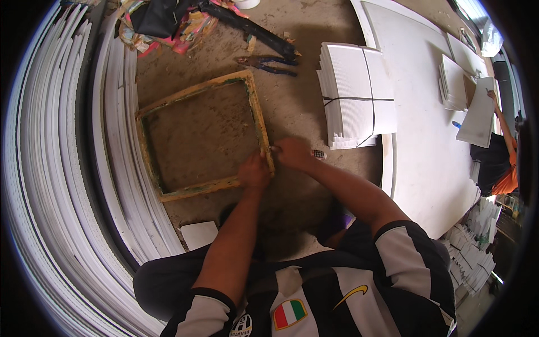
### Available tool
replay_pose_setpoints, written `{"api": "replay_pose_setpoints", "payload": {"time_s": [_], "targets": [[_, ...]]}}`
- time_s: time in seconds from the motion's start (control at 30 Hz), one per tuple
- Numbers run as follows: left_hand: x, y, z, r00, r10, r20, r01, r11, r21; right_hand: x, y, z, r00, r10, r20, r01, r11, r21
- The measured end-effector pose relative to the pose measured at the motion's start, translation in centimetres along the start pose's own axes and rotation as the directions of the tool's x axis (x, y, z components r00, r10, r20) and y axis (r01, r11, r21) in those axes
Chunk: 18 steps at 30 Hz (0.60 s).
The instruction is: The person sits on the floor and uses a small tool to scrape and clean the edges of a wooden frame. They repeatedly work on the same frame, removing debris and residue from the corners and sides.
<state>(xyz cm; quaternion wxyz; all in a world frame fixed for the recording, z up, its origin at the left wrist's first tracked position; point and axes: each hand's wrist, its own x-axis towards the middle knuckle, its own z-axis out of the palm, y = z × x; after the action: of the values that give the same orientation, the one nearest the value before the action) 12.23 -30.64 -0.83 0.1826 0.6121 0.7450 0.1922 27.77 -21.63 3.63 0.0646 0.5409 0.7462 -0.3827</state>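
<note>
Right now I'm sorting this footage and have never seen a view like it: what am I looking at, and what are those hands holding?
One camera worn on a person's head looks down, and its fisheye lens bends straight edges. The left hand presses on the near right corner of a yellowed wooden frame lying on the dirt floor. The right hand grips a small tool at that corner; its kind is unclear. Nearby lie pliers, a tied bundle of white sheets and stacked white strips. Another person works at far right.

The person wears a short-sleeved football jersey (314,286) in black and white vertical stripes. Each sleeve ends in a black cuff. The chest carries a small shield badge in green, white and red, beside a yellow curved mark. Both forearms are bare.
</note>
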Motion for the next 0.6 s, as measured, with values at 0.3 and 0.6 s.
{"api": "replay_pose_setpoints", "payload": {"time_s": [0.3, 0.6], "targets": [[-0.1, -0.1, -0.2, 1.000, -0.003, -0.015, 0.004, 1.000, 0.018, 0.5, 0.0, -0.5, 0.996, -0.058, 0.064, 0.062, 0.996, -0.070], [-0.1, 0.2, -0.5, 0.998, -0.043, 0.052, 0.042, 0.999, 0.023, 1.9, 2.1, 1.7, 0.914, 0.163, 0.371, -0.390, 0.601, 0.698]]}}
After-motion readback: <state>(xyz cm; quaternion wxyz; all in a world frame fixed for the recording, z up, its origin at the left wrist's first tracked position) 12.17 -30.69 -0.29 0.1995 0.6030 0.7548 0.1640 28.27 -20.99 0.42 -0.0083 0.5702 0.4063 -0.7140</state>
